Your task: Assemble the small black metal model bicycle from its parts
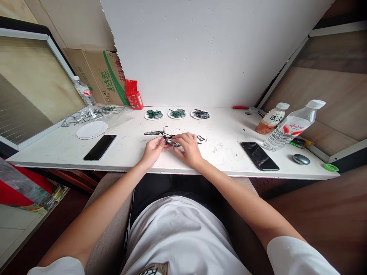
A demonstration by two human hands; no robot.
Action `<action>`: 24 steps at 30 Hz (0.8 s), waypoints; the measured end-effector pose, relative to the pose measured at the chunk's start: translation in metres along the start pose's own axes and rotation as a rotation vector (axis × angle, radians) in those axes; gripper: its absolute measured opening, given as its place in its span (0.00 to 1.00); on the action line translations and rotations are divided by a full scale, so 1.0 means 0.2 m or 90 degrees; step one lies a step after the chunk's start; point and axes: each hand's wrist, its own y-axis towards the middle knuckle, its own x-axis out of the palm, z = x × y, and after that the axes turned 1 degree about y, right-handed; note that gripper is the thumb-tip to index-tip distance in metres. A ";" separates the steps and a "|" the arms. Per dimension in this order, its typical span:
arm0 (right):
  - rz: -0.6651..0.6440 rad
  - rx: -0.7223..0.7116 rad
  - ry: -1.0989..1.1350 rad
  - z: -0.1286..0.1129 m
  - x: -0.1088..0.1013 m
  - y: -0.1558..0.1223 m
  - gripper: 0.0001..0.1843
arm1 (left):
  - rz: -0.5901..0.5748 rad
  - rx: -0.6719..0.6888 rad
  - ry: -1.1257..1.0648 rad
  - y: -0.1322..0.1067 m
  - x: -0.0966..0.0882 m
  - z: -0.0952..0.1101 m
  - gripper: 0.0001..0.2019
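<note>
A small black model bicycle (160, 134) lies over the white table (223, 160), near its front edge at the middle. My left hand (153, 149) pinches it from the left near one wheel. My right hand (187, 148) grips it from the right, fingers curled over the wheel (172, 142). A few small black parts (201, 139) lie just right of my right hand. Three small white dishes hold tangled parts: green ones (154, 114), green and dark ones (177, 113), black ones (200, 114).
A black phone (100, 147) and a stack of white plates (91, 130) lie left; clear plastic part frames (86, 115) behind them. Right: another phone (259, 156), two bottles (292, 126), a grey mouse (301, 159), a green cap (330, 167). A cardboard box (100, 76) and red carton (134, 95) stand at the back.
</note>
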 end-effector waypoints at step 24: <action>0.024 -0.058 -0.006 0.02 0.01 -0.01 0.13 | 0.040 0.074 0.005 0.03 -0.02 -0.05 0.29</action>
